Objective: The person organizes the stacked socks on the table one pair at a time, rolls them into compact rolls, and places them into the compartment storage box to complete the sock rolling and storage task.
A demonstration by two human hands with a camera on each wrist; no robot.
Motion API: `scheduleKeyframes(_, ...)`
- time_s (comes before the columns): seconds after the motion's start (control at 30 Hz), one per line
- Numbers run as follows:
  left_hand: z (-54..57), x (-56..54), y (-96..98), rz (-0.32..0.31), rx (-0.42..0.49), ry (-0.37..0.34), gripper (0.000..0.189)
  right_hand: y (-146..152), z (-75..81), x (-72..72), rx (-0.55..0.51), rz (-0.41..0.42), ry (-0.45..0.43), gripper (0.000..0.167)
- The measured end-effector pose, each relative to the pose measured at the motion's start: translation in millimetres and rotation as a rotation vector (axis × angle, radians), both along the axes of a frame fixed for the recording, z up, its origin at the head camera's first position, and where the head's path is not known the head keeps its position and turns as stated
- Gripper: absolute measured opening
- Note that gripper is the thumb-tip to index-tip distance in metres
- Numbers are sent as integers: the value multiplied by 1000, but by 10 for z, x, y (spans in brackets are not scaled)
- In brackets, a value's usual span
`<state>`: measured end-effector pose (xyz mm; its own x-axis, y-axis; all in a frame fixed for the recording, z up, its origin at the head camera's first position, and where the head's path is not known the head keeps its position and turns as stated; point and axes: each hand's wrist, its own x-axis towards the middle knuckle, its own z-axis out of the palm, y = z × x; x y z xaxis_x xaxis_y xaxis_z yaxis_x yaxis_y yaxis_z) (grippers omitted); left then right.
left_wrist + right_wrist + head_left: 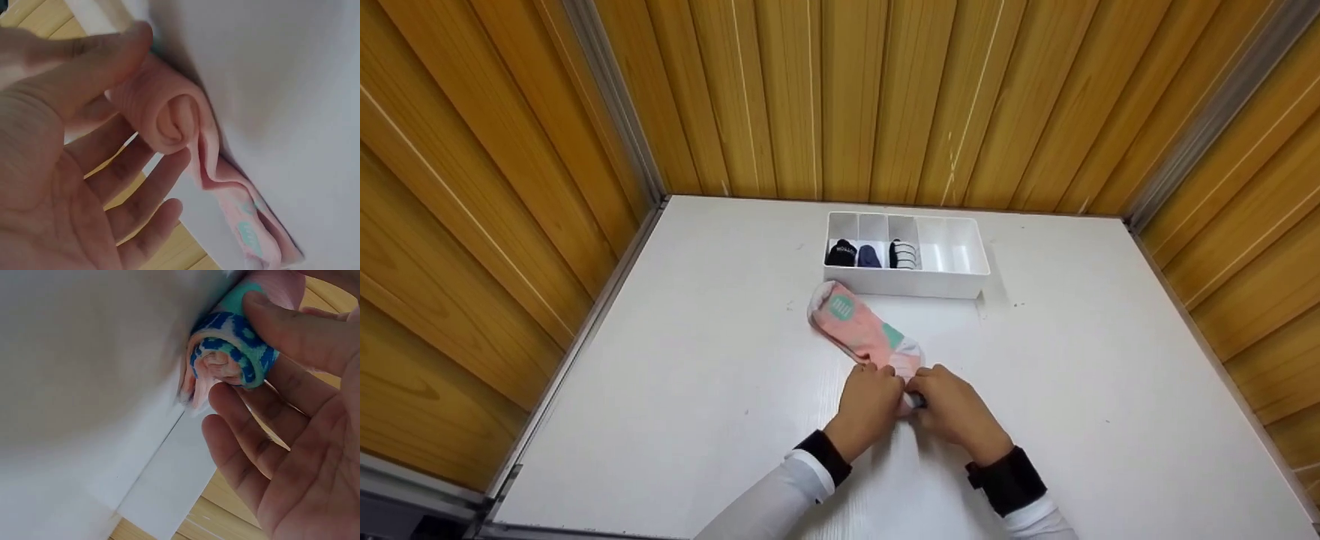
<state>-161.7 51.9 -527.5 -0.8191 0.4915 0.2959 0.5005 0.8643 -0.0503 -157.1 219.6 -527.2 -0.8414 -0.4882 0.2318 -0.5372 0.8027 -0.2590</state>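
A pink sock (851, 322) with teal patches and pale toe and heel lies flat on the table at its far part. Its near end is wound into a roll, gripped from both sides. My left hand (870, 401) holds one side, thumb over the top and fingers beneath; the pink spiral end (179, 121) shows in the left wrist view. On the other side my right hand (956, 405) pinches the roll between thumb and fingers. There, the right wrist view shows a blue-and-teal patterned coil (228, 357). Whether one sock or a stacked pair is rolled, I cannot tell.
Beyond the sock's toe stands a white divided box (904, 283). Its left compartments hold a black rolled sock (841, 256), a dark blue one (868, 258) and a black-and-white striped one (904, 256). Wood-patterned walls (847, 97) enclose the white table (675, 360).
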Motion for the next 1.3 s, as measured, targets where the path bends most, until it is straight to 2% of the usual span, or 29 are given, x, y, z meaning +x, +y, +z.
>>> scheduleKeyframes(0.13,34,-44,-17,-26,-10,29,13,26,6,39,-3,0,0,31)
scheduleKeyframes(0.27,120,-97,-71,-45,-22,-54,15,21,-14,69,16,-23,-2,41)
scheduleKeyframes(0.37,150,-116,-96,-44,9,-115,14,2,-11,64,10,-35,14,37)
scheduleKeyframes(0.43,153,-110,-99,-33,26,-121,12,-10,-5,47,4,-39,22,34)
scheduleKeyframes(0.63,109,-46,-63,3,65,-79,7,-10,13,-2,11,-34,-23,34)
scheduleKeyframes(0.8,62,-43,-24,11,64,-31,6,3,1,-13,8,-35,-52,32)
scheduleKeyframes(1.07,90,-106,-14,15,53,-61,22,-18,-11,10,-30,-30,34,34)
scheduleKeyframes(1.23,153,-159,-37,31,20,-125,23,-33,20,-23,-70,-46,-27,25)
scheduleKeyframes(1.3,161,-153,-33,32,8,-124,21,-28,42,-46,-76,-50,-67,23)
